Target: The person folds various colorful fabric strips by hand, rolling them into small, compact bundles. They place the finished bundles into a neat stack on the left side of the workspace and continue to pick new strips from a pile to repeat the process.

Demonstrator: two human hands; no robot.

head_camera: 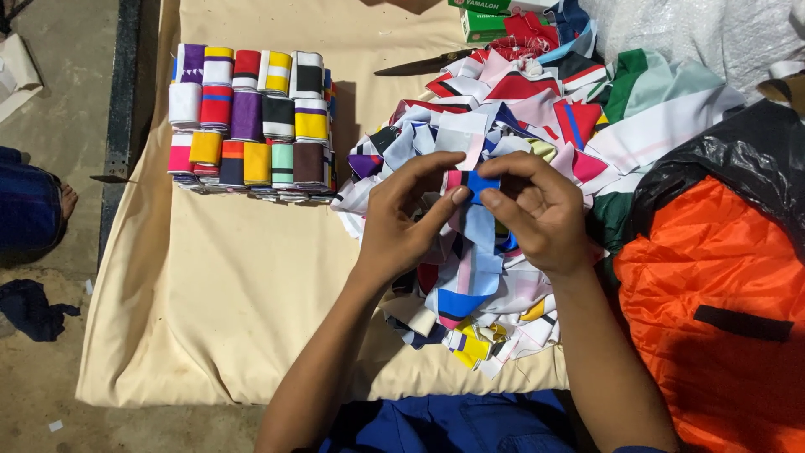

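My left hand (406,216) and my right hand (537,211) meet over a heap of loose coloured fabric strips (503,126). Both pinch the top of one strip (476,243), which is blue, pink and white and hangs down between the hands. The thumbs and forefingers press on a blue patch at its upper end. To the left, several rolled fabric bands (249,116) in purple, red, yellow, white and brown stand packed in neat rows on the beige cloth (226,285).
Dark scissors (419,65) lie at the back beside the heap. Green boxes (490,15) sit at the top edge. An orange and black sack (721,285) fills the right side. Someone's bare foot (67,200) shows at the far left on the concrete floor (59,92).
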